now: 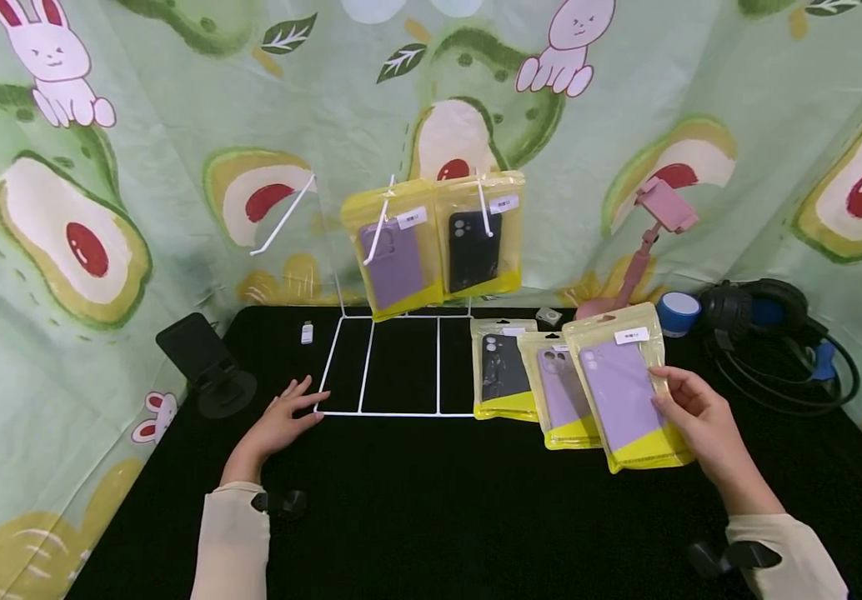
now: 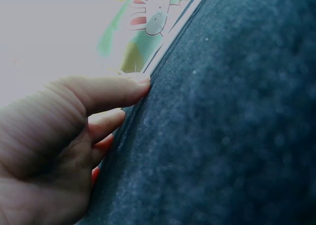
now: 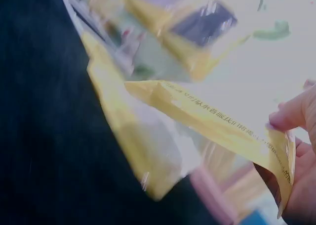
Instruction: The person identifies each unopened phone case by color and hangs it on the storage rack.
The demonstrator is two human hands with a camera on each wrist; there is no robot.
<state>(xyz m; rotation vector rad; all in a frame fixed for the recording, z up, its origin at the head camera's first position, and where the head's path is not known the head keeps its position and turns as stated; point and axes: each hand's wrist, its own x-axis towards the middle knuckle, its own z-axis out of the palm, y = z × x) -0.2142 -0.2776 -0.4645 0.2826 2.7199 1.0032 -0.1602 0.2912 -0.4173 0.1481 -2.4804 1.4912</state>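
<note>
Near edge: both sleeves are coming in over the black tabletop (image 1: 431, 517).

The right hand (image 1: 704, 421) is pinching the right edge of the lilac case pack (image 1: 626, 396) between thumb and fingers, so it is gripping it. The pack is sitting at the right end of the row, its near yellow end lifting off the cloth (the right wrist view shows the bottom seam raised, blurred). It is overlapping the second lilac pack (image 1: 562, 392), which in turn is overlapping the black case pack (image 1: 502, 371) to its left.

The left hand (image 1: 281, 421) is lying flat on the cloth, fingers extended and holding nothing, fingertips resting against the near left corner of the white wire rack base (image 1: 362, 367). The left wrist view is showing the fingers (image 2: 113, 94) straight against the tabletop.

Further back: the rack's hooks are carrying a hanging lilac pack (image 1: 395, 254) and a hanging black pack (image 1: 479, 237), side by side and touching. An empty white hook (image 1: 283, 217) is sticking out to the left of them.

On the left a black phone stand (image 1: 206, 362) is standing, with a small white item (image 1: 307, 333) beyond it. On the right: pink phone holder (image 1: 652, 242), blue round speaker (image 1: 677, 312), black headphones (image 1: 761, 321) with cable.

Behind everything an avocado-and-rabbit backdrop (image 1: 176, 125) is hanging.
</note>
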